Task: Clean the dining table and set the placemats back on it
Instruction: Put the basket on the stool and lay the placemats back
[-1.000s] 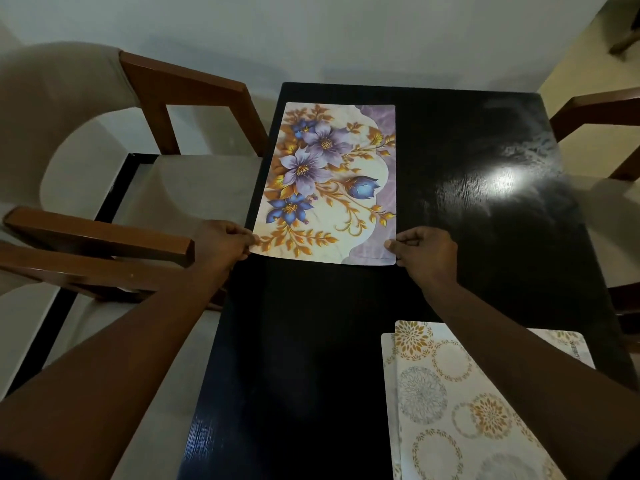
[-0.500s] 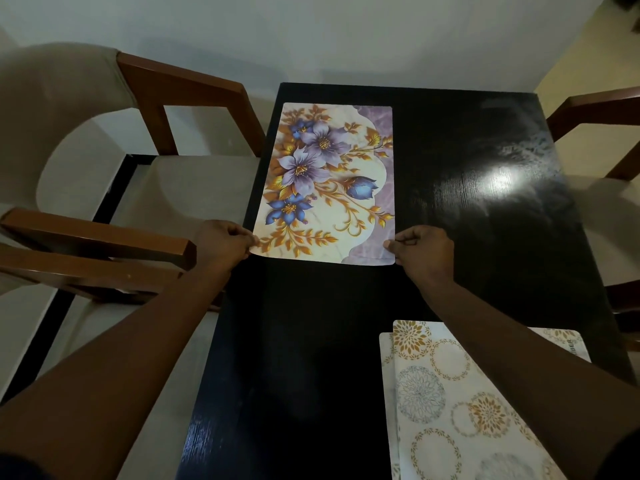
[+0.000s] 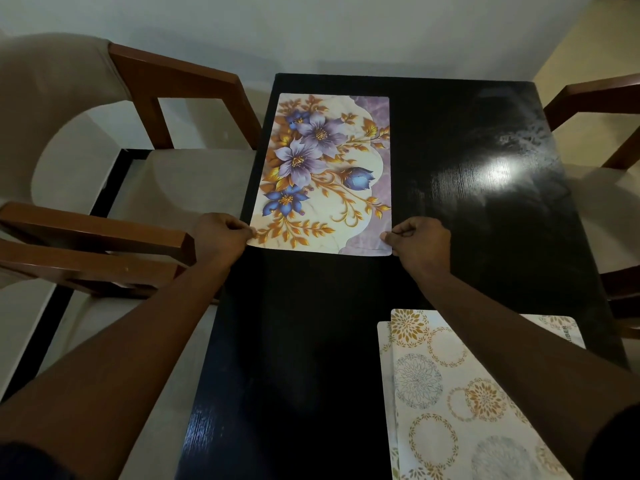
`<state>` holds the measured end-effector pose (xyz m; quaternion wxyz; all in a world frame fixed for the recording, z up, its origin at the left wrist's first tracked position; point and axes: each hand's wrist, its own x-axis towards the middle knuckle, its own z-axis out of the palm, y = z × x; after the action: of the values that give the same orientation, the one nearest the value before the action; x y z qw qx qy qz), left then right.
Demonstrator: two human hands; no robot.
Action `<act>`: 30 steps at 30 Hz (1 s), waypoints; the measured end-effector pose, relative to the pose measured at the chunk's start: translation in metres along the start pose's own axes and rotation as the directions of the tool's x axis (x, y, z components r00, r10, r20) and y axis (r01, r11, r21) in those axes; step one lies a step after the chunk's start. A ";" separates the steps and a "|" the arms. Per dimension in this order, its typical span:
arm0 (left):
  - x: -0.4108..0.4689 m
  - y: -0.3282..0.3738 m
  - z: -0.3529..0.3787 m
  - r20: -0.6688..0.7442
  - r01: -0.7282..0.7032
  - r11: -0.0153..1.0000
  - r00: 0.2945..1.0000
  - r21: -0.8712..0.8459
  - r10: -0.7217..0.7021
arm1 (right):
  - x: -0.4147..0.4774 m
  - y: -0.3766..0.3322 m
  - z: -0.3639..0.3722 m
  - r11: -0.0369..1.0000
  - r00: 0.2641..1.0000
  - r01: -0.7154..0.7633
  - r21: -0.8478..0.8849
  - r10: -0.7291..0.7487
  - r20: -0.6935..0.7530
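Both hands on the floral placemat [image 3: 325, 174] now, the left hand [image 3: 221, 237] pinching its near left corner, the right hand [image 3: 420, 242] pinching the near right. It lies flat on the far left of the dark table [image 3: 485, 220]. Square its long edge to the table's side, I'd say, then press it flat before reaching for the patterned mats [image 3: 450, 403] stacked nearby.

the only lettering sits on the corner of a patterned placemat [image 3: 559, 329] lying under the others on the worktop, nearer than the right hand [image 3: 420, 242] and just outside its forearm. dark capitals run sideways along the edge, ending in "iber"; the rest is hidden. nothing else is readable.
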<state>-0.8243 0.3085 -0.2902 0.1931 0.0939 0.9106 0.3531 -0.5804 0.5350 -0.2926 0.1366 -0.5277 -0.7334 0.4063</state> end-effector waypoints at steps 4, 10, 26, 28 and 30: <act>-0.013 -0.002 0.001 -0.099 -0.067 0.997 0.993 0.043 0.071 | -0.012 0.002 -0.011 0.998 0.999 0.014 -0.057 -0.012 0.031; -0.091 -0.014 0.009 -0.128 -0.100 0.991 0.988 -0.090 0.089 | -0.082 0.033 -0.051 0.999 0.998 -0.050 -0.006 0.050 0.037; -0.418 -0.062 0.045 0.319 0.151 0.956 0.946 -0.251 -0.066 | -0.354 0.177 -0.169 0.960 0.968 -0.241 0.142 0.248 -0.035; -0.450 -0.062 0.048 0.310 0.156 0.954 0.948 -0.254 -0.073 | -0.380 0.199 -0.186 0.957 0.966 -0.256 0.134 0.259 -0.001; -0.470 -0.065 0.050 0.310 0.167 0.955 0.947 -0.243 -0.087 | -0.399 0.218 -0.196 0.960 0.967 -0.253 0.119 0.252 0.028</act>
<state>-0.3790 0.1466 -0.2345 0.3608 0.0595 0.8198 0.4408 -0.1506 0.2949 -0.2387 0.1110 -0.6052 -0.6348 0.4673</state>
